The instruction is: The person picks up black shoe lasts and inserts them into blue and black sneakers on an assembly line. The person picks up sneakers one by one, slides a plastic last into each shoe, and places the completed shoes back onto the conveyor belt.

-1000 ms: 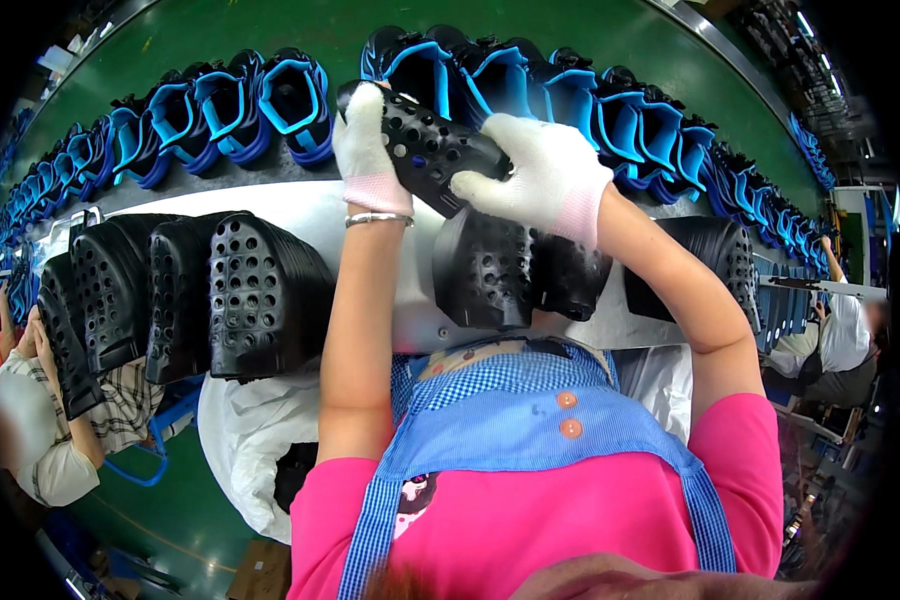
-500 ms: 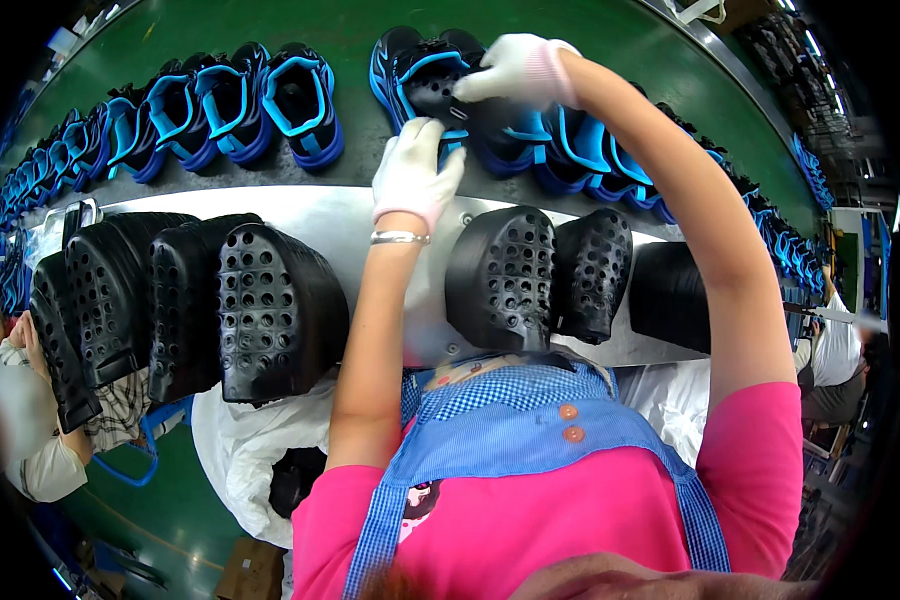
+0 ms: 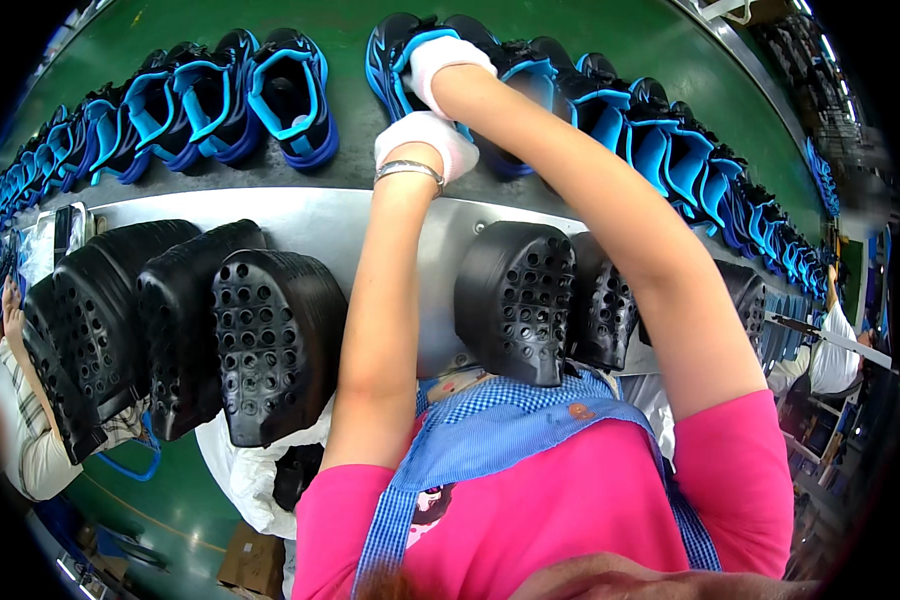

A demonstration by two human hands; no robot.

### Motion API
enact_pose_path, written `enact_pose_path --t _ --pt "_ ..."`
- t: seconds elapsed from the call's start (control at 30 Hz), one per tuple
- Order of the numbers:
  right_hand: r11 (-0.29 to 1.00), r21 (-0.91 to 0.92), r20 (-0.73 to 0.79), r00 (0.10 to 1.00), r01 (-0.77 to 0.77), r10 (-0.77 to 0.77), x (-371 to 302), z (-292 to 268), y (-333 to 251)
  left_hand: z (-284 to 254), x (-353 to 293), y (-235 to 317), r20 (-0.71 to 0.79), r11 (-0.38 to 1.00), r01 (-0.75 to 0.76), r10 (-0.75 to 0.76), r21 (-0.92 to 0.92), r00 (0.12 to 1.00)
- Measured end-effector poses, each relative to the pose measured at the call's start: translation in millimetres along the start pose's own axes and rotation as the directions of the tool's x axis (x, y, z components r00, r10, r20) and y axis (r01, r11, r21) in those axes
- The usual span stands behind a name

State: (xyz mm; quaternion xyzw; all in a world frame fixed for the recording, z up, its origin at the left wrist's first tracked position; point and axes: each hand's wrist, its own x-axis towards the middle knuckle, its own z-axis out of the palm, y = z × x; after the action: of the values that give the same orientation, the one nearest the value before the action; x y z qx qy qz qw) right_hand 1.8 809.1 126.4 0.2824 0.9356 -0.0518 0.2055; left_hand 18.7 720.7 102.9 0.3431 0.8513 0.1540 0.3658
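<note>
Both my hands wear white gloves and meet at a black and blue sports shoe point(image 3: 382, 72) on the green conveyor belt. My left hand point(image 3: 428, 138) is closed at the heel end of the shoe, its fingertips mostly hidden. My right hand point(image 3: 450, 62) reaches down into the shoe's opening; its fingers are out of sight. Any insert inside is covered by this hand. Closer to my body stand stacks of nested black perforated plastic shoe inserts, one stack point(image 3: 270, 340) left of my left forearm and another stack point(image 3: 518, 295) between my forearms.
Long rows of matching shoes line the belt at left point(image 3: 290, 100) and right point(image 3: 660, 150). A metal ledge point(image 3: 425, 320) runs below the belt. A white plastic bag point(image 3: 235, 470) hangs under the left stacks. A person point(image 3: 30, 430) works at far left, another point(image 3: 835, 350) at far right.
My right hand has moved left and down into the shoe; the black perforated insert it held is now hidden. My left hand has shifted slightly right at the heel. The view has shifted slightly.
</note>
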Motion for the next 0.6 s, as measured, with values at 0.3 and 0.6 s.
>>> enact_pose_path --t 0.3,0.6 --pt "0.953 0.108 -0.147 0.953 0.282 -0.265 9.2 10.7 24.7 0.2 4.1 9.8 -0.047 0.998 0.018 -0.015 0.057 0.999" --pt "0.889 0.073 -0.325 0.853 0.453 -0.408 -196.1 -41.4 105.0 8.4 5.0 1.5 -0.156 0.999 0.009 0.000 0.054 0.988"
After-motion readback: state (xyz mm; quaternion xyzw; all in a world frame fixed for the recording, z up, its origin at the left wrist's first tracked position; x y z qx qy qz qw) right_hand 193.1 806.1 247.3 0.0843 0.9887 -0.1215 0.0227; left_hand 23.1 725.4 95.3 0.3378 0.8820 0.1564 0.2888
